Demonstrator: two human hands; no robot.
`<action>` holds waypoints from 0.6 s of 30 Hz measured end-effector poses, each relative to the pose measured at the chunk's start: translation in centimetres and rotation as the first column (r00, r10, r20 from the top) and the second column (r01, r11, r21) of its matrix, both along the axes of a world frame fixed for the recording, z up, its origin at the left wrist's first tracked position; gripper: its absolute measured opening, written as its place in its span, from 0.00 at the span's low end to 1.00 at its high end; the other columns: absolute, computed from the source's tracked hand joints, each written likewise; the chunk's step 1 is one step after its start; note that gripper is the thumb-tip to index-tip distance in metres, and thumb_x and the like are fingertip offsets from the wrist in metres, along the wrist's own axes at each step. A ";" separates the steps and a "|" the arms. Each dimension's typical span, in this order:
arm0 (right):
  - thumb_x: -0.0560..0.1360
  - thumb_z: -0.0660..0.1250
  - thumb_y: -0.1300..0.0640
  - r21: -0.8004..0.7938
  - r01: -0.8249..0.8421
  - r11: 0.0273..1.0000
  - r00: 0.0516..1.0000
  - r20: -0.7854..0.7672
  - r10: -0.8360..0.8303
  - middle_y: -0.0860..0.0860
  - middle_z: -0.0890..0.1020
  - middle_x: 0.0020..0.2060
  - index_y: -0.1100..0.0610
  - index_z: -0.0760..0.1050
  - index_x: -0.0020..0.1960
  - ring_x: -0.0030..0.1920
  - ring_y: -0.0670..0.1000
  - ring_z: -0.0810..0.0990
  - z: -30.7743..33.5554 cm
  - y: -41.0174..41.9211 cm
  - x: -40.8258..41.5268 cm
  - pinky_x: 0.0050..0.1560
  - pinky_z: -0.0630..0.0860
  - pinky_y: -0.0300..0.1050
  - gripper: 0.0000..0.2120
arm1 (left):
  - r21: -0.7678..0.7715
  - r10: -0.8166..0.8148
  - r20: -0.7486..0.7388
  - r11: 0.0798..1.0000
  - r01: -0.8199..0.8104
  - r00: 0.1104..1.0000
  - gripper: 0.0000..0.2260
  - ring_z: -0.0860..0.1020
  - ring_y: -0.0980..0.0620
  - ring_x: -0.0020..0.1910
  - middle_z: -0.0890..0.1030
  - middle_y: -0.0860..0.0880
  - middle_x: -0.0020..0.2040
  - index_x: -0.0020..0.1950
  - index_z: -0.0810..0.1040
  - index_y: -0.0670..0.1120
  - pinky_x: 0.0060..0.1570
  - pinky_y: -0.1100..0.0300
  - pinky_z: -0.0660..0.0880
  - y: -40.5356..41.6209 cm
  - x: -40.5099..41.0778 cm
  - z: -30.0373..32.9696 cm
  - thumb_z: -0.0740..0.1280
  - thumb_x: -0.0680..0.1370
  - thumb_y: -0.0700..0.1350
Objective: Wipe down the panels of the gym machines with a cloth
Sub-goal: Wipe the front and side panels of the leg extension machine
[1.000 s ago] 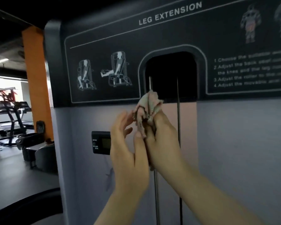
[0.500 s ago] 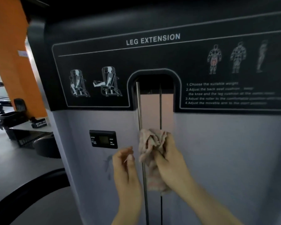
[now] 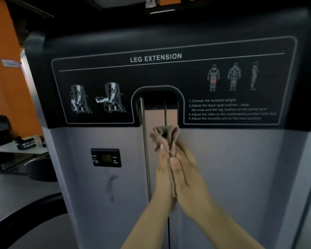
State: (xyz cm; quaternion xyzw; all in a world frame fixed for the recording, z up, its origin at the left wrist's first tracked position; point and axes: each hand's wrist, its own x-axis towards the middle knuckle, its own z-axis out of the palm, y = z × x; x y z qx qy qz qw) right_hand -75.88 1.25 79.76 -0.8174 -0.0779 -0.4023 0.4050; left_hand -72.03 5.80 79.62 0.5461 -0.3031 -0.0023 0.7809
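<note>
Left hand (image 3: 164, 175): palm turned inward against the right, fingers (image 3: 162, 150) long and nearly straight, pressing the cloth from the left side.
Right hand (image 3: 184, 174): mirrors it, palm to palm; its fingers also lie almost straight. Whether any fingertip curls into the fabric is blurred, so I cannot tell.
Cloth (image 3: 166, 134): sandwiched between the two palms, its bunched top spilling out above the fingertips; a thin edge shows down the seam between the hands.
Thin cable (image 3: 165, 112): runs straight down into the cloth, so the hands seem to be clamping the fabric around it.
Steel rod (image 3: 144, 141): just left of the hands, apart from the cloth.
Grey panel (image 3: 241, 168): behind the hands; a dark smear (image 3: 111, 184) sits below the small display (image 3: 106, 157).
Black instruction panel (image 3: 169, 72): above, labelled LEG EXTENSION, well clear of the cloth.
Risk: flat palms give a weak hold, so the cloth could slip out while sliding; skin might catch the cable; the smear could be missed.
</note>
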 end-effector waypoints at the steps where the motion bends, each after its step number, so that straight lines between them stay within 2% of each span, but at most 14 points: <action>1: 0.78 0.46 0.45 -0.060 0.084 0.995 0.996 0.038 -0.082 0.42 0.70 0.65 0.48 0.67 0.69 0.62 0.33 0.67 0.0 -0.4 -0.3 0.62 0.59 0.24 0.24 | -0.015 -0.035 -0.048 0.999 0.035 0.998 0.12 0.79 0.62 0.46 0.83 0.59 0.43 0.51 0.75 0.53 0.42 0.72 0.73 -0.4 0.4 0.5 0.53 0.81 0.52; 2: 0.79 0.46 0.48 -0.131 0.230 0.964 0.971 0.099 -0.218 0.47 0.71 0.65 0.52 0.69 0.69 0.63 0.40 0.67 -0.3 -1.2 -0.5 0.64 0.60 0.29 0.24 | -0.004 -0.043 -0.059 0.999 0.043 0.997 0.11 0.78 0.61 0.43 0.80 0.57 0.41 0.48 0.74 0.52 0.40 0.71 0.73 -0.9 0.6 1.4 0.52 0.82 0.49; 4: 0.79 0.49 0.51 -0.213 0.482 0.850 0.872 0.209 -0.442 0.54 0.70 0.66 0.56 0.68 0.68 0.65 0.51 0.65 -1.3 -2.9 -0.9 0.67 0.60 0.39 0.22 | 0.009 0.062 -0.029 0.998 -0.062 0.998 0.10 0.75 0.61 0.44 0.76 0.55 0.44 0.47 0.71 0.53 0.43 0.72 0.72 -2.1 1.3 2.3 0.52 0.82 0.47; 7: 0.78 0.51 0.52 -0.224 0.601 0.767 0.799 0.194 -0.570 0.56 0.63 0.70 0.56 0.63 0.70 0.69 0.57 0.60 -3.8 -5.1 -1.1 0.68 0.52 0.43 0.22 | -0.006 0.248 0.167 0.968 -0.251 0.954 0.09 0.74 0.63 0.54 0.74 0.57 0.53 0.57 0.69 0.55 0.56 0.72 0.69 -3.5 1.9 2.5 0.52 0.83 0.44; 9: 0.80 0.48 0.49 -0.306 0.640 0.705 0.764 0.158 -0.625 0.57 0.59 0.73 0.57 0.59 0.72 0.72 0.58 0.55 -5.6 -6.0 -1.0 0.70 0.50 0.46 0.23 | 0.010 0.323 0.265 0.941 -0.337 0.909 0.12 0.67 0.76 0.55 0.69 0.65 0.56 0.60 0.63 0.60 0.58 0.78 0.62 -4.1 2.3 1.2 0.50 0.83 0.43; 11: 0.81 0.42 0.47 -0.424 0.628 0.653 0.752 0.115 -0.649 0.57 0.56 0.73 0.57 0.56 0.74 0.76 0.55 0.47 -7.4 -6.7 -1.1 0.72 0.48 0.49 0.24 | 0.028 0.340 0.260 0.933 -0.359 0.904 0.13 0.63 0.83 0.52 0.64 0.68 0.55 0.60 0.59 0.60 0.55 0.83 0.58 -4.4 2.4 -0.5 0.50 0.83 0.42; 13: 0.81 0.40 0.47 -0.487 0.605 0.630 0.750 0.084 -0.656 0.57 0.54 0.74 0.56 0.54 0.74 0.76 0.51 0.40 -8.7 -7.1 -1.3 0.72 0.44 0.49 0.25 | 0.010 0.325 0.232 0.942 -0.336 0.917 0.12 0.66 0.81 0.52 0.67 0.66 0.57 0.62 0.60 0.59 0.55 0.81 0.61 -4.6 2.5 -2.6 0.50 0.83 0.43; 15: 0.81 0.39 0.47 -0.522 0.584 0.622 0.752 0.058 -0.657 0.58 0.54 0.74 0.57 0.53 0.74 0.76 0.51 0.39 -9.9 -7.5 -1.6 0.73 0.43 0.50 0.26 | -0.006 0.278 0.189 0.959 -0.282 0.942 0.14 0.72 0.73 0.52 0.73 0.57 0.57 0.66 0.64 0.51 0.56 0.74 0.68 -4.4 2.2 -5.1 0.51 0.82 0.48; 16: 0.81 0.38 0.47 -0.540 0.573 0.617 0.753 0.050 -0.656 0.58 0.54 0.74 0.57 0.54 0.74 0.76 0.52 0.40 -10.6 -7.6 -1.7 0.73 0.44 0.51 0.26 | 0.008 0.262 0.157 0.964 -0.266 0.952 0.15 0.74 0.72 0.49 0.75 0.56 0.54 0.65 0.66 0.49 0.53 0.73 0.70 -4.3 2.0 -6.5 0.51 0.81 0.51; 18: 0.81 0.38 0.48 -0.574 0.550 0.607 0.755 0.032 -0.655 0.59 0.55 0.73 0.58 0.55 0.74 0.76 0.55 0.42 -12.0 -7.7 -2.1 0.72 0.45 0.52 0.26 | 0.115 0.290 0.144 0.945 -0.307 0.946 0.14 0.75 0.70 0.38 0.76 0.57 0.43 0.53 0.71 0.51 0.42 0.72 0.72 -3.9 1.6 -9.7 0.53 0.79 0.58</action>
